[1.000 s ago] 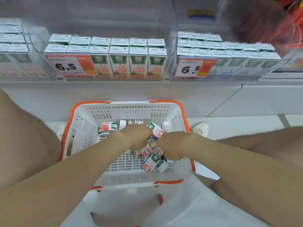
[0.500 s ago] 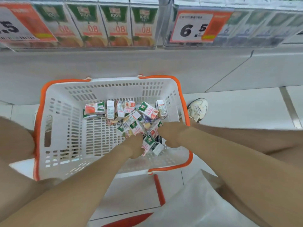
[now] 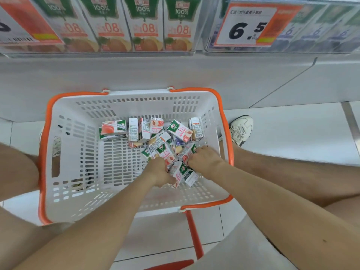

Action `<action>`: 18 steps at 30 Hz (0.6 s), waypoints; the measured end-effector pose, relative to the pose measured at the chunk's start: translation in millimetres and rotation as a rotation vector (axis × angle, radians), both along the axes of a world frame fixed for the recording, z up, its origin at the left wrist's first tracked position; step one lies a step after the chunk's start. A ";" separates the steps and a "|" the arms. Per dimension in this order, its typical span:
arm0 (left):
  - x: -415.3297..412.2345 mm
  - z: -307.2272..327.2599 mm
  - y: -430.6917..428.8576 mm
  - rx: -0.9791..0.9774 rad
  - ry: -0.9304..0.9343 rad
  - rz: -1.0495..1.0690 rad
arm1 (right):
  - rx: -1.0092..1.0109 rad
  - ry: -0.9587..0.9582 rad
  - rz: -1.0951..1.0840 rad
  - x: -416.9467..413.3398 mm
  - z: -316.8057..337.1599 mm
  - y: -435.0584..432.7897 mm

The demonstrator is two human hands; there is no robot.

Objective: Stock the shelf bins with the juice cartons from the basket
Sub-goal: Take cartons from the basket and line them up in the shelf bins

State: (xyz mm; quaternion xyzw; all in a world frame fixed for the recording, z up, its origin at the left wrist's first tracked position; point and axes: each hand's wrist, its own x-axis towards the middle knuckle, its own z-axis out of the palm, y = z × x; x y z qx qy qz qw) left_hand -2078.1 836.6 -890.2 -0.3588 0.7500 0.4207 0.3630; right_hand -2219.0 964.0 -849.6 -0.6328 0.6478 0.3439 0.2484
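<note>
The shelf bins (image 3: pixel 136 52) above are part stocked. The basket (image 3: pixel 64 117) stands below them, with the juice cartons (image 3: pixel 155 133) heaped at its right. Step in hand: pickup. The left hand (image 3: pixel 158 173) and right hand (image 3: pixel 202 159) curl their fingers round cartons in the heap. The next move calls for a clean lift to a bin.

Your left grip (image 3: pixel 158 172) and right grip (image 3: pixel 202 159) show only their backs. Their fingers are buried among the juice cartons (image 3: pixel 167 151), so you cannot tell which carton either one holds, if any. The top edge cuts off the shelf bins (image 3: pixel 136 52). The left price tag (image 3: pixel 23 26) runs off the left edge, and the small print on the right price tag (image 3: pixel 247 26) is unreadable. The cartons beside it are blurred. One shoe (image 3: pixel 56 146) is mostly hidden behind the basket (image 3: pixel 78 117) wall.
</note>
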 end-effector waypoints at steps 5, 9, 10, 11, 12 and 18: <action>-2.7 32.2 -20.3 0.094 -0.079 -0.043 | -0.037 -0.186 -0.235 -16.8 20.5 -4.7; 6.8 53.8 -41.6 0.161 -0.104 0.049 | -0.093 -0.438 -0.457 -37.0 54.1 -5.4; 8.3 59.8 -45.3 0.154 -0.075 0.098 | -0.119 -0.480 -0.501 -41.7 66.0 -6.1; 9.1 65.5 -48.9 0.136 -0.036 0.141 | -0.144 -0.510 -0.532 -45.5 80.6 -7.6; 9.1 71.0 -52.0 0.123 0.010 0.183 | -0.173 -0.532 -0.559 -49.7 93.7 -8.7; 5.1 117.4 -64.3 0.236 0.291 0.439 | -0.350 -0.704 -0.713 -57.2 176.5 -13.1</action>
